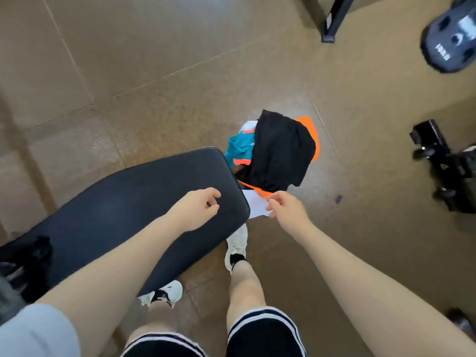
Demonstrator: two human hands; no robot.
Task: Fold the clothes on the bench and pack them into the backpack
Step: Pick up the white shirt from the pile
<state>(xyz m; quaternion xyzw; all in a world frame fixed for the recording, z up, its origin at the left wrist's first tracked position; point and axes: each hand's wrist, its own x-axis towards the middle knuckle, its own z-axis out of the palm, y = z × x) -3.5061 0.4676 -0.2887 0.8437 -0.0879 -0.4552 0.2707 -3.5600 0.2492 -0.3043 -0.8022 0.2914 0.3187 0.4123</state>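
Both hands hover near the end of the bench, holding nothing.

The left hand (198,208) hangs loosely curled over the dark bench (123,210); the right hand (286,207), fingers relaxed, is beside the backpack (278,153) on the floor at frame centre, with teal clothes (238,150) in it.

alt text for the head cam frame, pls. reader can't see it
A person's left hand hovers over a dark padded bench while the right hand reaches toward a teal-and-orange backpack on the floor, a black garment draped over it.

Backpack (278,153) on floor (154,73) beyond bench (128,202) end.
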